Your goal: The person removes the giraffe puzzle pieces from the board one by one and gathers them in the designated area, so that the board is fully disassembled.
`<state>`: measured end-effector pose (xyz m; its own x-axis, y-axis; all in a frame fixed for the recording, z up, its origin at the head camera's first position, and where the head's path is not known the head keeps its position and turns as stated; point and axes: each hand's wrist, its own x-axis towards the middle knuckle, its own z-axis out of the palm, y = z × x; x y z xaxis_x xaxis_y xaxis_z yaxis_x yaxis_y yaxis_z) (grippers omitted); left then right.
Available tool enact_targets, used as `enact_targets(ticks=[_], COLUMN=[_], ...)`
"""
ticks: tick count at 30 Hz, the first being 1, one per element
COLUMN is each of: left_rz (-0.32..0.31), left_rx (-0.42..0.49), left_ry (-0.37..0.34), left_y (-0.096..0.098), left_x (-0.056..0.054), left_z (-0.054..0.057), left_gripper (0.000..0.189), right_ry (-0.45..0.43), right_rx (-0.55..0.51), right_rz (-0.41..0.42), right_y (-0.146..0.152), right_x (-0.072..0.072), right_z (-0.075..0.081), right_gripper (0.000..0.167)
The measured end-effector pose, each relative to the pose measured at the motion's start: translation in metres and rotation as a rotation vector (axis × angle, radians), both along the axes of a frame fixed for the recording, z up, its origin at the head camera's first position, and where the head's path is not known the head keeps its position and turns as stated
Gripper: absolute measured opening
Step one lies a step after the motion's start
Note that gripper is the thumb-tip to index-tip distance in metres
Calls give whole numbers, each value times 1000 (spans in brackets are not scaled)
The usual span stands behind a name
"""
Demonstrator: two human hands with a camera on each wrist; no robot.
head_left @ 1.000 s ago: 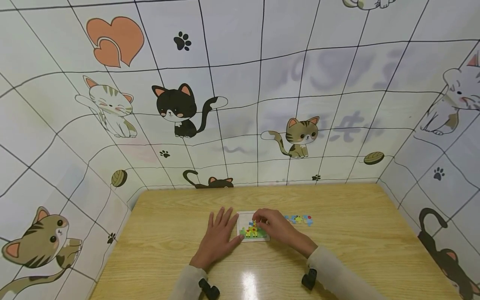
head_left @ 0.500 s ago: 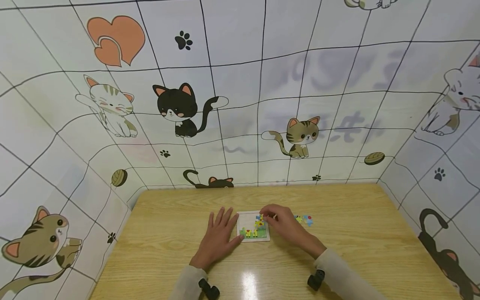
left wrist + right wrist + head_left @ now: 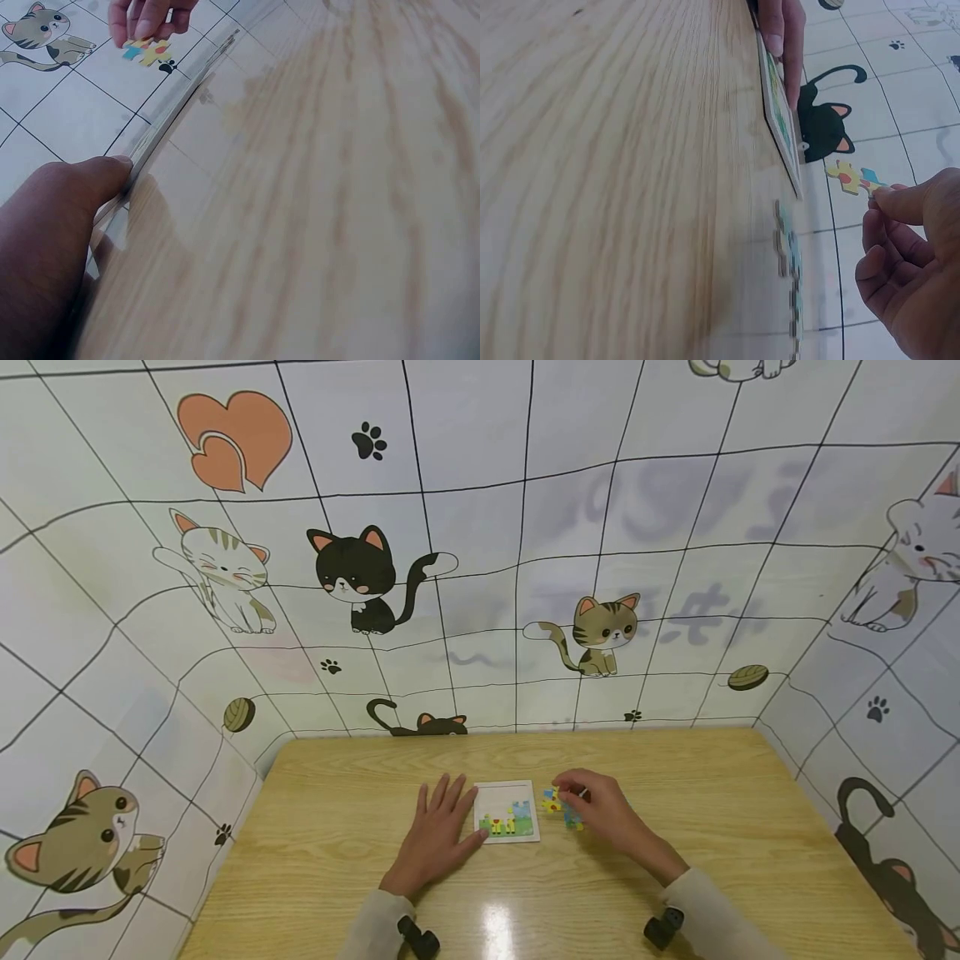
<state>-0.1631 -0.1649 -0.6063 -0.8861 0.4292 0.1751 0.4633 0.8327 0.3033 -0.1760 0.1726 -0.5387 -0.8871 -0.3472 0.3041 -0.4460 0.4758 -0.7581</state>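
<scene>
A white-framed jigsaw puzzle tray (image 3: 497,798) lies on the table, with green, yellow and blue pieces in its lower part and right side. My left hand (image 3: 433,846) rests spread at the tray's left edge, thumb at the lower left corner. Right of the tray, my right hand (image 3: 600,810) pinches a yellow, red-spotted jigsaw piece (image 3: 552,802) with some blue on it. The right wrist view shows this piece (image 3: 847,178) held off the table between thumb and fingers. Loose jigsaw pieces (image 3: 573,818) lie beneath the right hand, partly hidden by it.
The wooden table (image 3: 360,793) runs back to a wall (image 3: 487,677) printed with cartoon cats and grid lines. Loose pieces (image 3: 789,244) lie in a line beside the tray in the right wrist view.
My right hand has moved right, from over the tray to beyond its right edge, carrying the yellow piece along. Blue pieces at the tray's right side are now uncovered. My left hand stays put.
</scene>
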Motion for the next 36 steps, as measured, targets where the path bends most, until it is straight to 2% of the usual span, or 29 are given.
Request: enact_targets(ticks=[9,20,26,30,36], left_rz=[-4,-4,-8,-6,-4], left_rx=[2,-1,2,2,0], left_ry=[3,2,20,8,-1], left_y=[0,-1,-1,-1,0], left_x=[1,1,1,1,2], left_z=[1,0,0,0,3], left_gripper=[83,83,82,83,83], right_ry=[40,94,-1,-76,-138], right_rx=[12,31,37,61,74], right_rz=[-76,-78,-91,-97,-63], right_y=[30,57,67,71,75], right_x=[7,17,16,13,9], right_z=[-10,-13,-15,-12,-13], right_gripper=[18,19,18,16,17])
